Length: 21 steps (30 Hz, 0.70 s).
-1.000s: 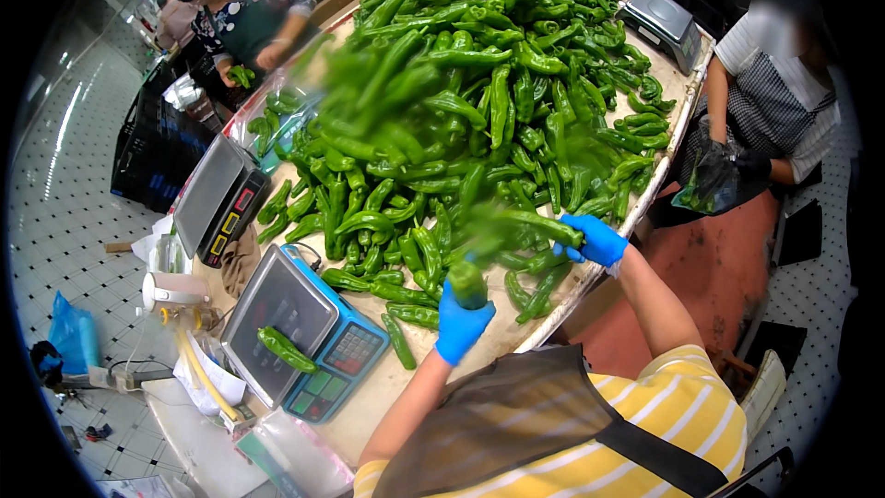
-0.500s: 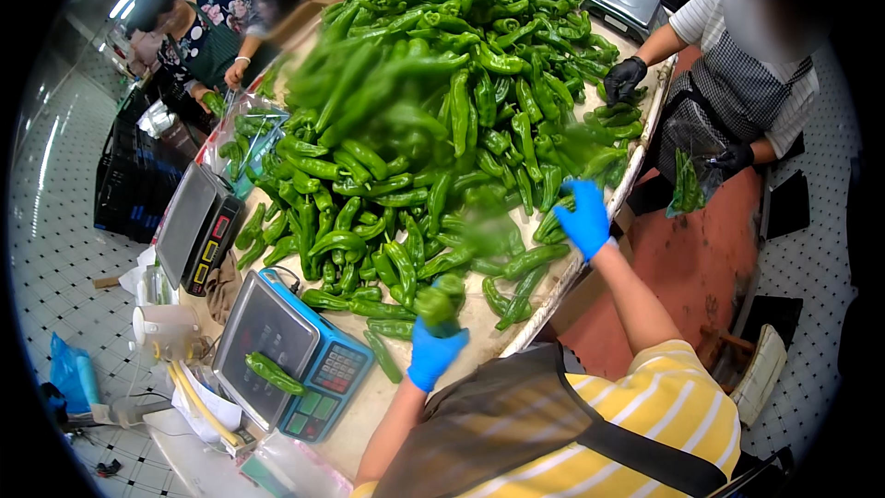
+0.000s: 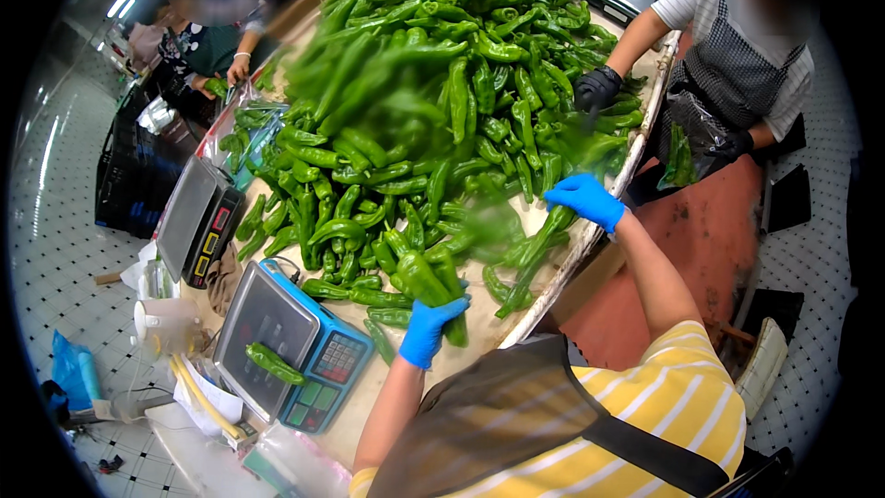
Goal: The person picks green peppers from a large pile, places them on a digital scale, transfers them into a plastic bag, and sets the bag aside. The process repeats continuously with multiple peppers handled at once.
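Note:
My left hand (image 3: 427, 330), in a blue glove, is closed around a few long green peppers (image 3: 422, 278) near the front of the table. At the table's right edge, the blue-gloved fingers of my right hand (image 3: 590, 201) pinch the upper end of a green pepper (image 3: 548, 232); other peppers lie just below it. A large heap of green peppers (image 3: 452, 83) spreads across the table beyond both hands, parts of it blurred. To the left of my left hand stands a blue digital scale (image 3: 334, 371) with one green pepper (image 3: 275, 364) on its plate.
A second scale (image 3: 195, 221) stands farther left, beside a white jug (image 3: 166, 325). At right, a co-worker's black-gloved hand (image 3: 597, 88) reaches the heap; the other holds a clear bag of peppers (image 3: 680, 157). Another person (image 3: 207, 46) works at far left. The table's raised rim (image 3: 590, 235) runs along the right.
My left hand has lifted its peppers slightly and turned them upright. My right hand has shifted a little and closed on a pepper. The co-worker's gloved hand has moved left over the heap.

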Each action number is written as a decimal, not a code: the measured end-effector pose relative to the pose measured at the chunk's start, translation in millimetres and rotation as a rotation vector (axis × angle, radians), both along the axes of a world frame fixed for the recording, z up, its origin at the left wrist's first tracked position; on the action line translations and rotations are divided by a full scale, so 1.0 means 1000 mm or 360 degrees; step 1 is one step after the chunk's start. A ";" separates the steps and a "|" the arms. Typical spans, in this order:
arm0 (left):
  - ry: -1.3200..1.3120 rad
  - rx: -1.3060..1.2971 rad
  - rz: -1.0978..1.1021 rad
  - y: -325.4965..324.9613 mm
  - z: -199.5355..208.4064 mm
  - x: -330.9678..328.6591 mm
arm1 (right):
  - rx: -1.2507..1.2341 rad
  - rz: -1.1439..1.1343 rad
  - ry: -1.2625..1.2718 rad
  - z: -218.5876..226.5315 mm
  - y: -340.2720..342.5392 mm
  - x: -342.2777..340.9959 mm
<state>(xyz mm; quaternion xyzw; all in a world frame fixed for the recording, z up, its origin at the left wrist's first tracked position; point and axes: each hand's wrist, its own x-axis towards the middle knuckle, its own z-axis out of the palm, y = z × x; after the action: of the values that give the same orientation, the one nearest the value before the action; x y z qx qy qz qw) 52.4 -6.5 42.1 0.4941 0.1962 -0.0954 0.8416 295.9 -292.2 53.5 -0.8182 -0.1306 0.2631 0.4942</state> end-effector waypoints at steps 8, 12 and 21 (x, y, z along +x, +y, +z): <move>-0.0165 -0.0307 -0.0215 -0.019 -0.027 -0.008 | -0.0158 0.0298 -0.0351 0.033 0.126 -0.119; -0.0085 -0.0119 -0.0138 -0.028 -0.027 -0.032 | 0.0193 0.0339 -0.0237 0.033 0.159 -0.152; -0.0226 -0.0764 -0.0056 0.000 -0.012 -0.041 | -0.0924 0.0274 -0.0438 -0.065 0.094 -0.004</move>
<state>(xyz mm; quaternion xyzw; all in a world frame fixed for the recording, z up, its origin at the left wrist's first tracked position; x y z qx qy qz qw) 11.6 -6.7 29.6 0.2888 0.0996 -0.1189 0.9447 291.8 -198.1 -11.9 -0.9387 -0.1842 0.2172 0.1942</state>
